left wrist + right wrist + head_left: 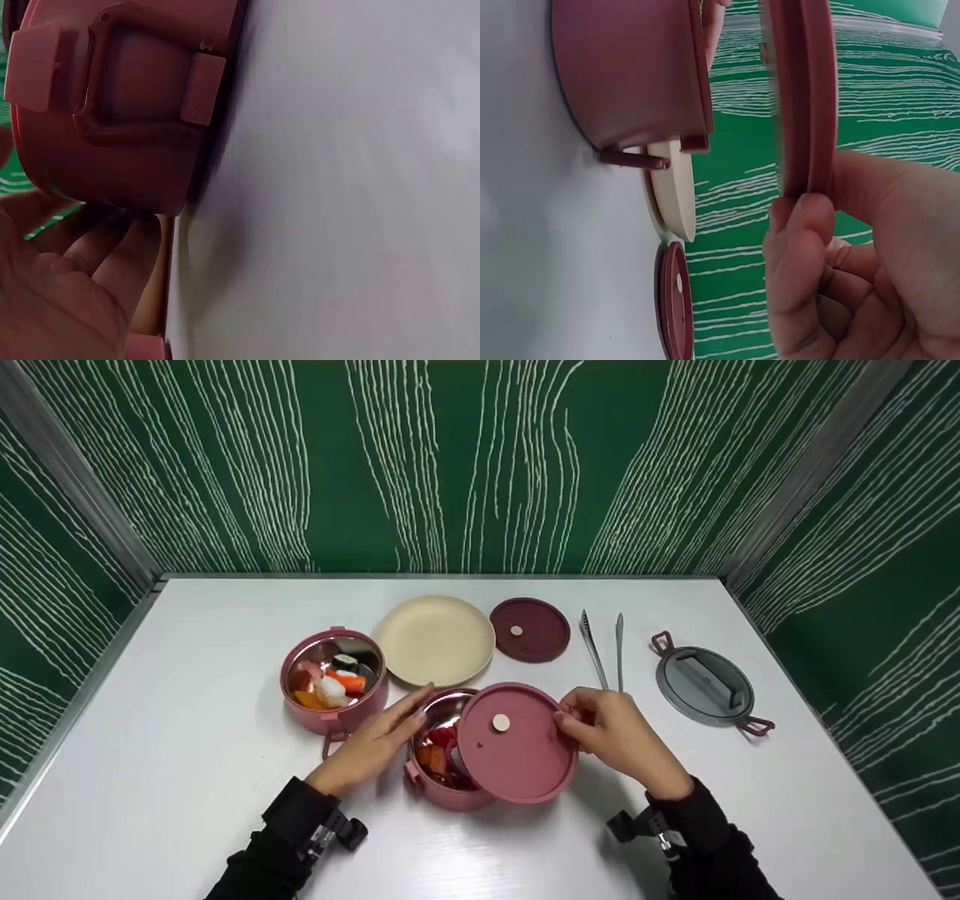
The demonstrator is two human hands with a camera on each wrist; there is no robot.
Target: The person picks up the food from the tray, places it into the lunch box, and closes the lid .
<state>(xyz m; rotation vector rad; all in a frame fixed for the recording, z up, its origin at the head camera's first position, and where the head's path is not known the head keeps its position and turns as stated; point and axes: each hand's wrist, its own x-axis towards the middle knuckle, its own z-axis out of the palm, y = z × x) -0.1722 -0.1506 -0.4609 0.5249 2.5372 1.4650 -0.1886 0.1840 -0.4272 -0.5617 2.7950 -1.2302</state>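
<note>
Centrally on the white table [187,825], between its left and right edges and well short of the far one, stands a pink pot [450,798]. Its pink lid [517,765] hangs over the pot's right part, left of the right hand [619,733], which pinches its rim. The left hand [373,746], fingers extended, touches the pot's left wall. Inside lie orange pieces [436,759].

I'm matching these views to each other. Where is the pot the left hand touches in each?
Head: pot just below centre, partly hidden by the pink lid.
Left wrist: pot at upper left.
Right wrist: pot at upper left, cut by the top edge.
Shared landmark: the left hand, its fingers beside that pot.
</note>
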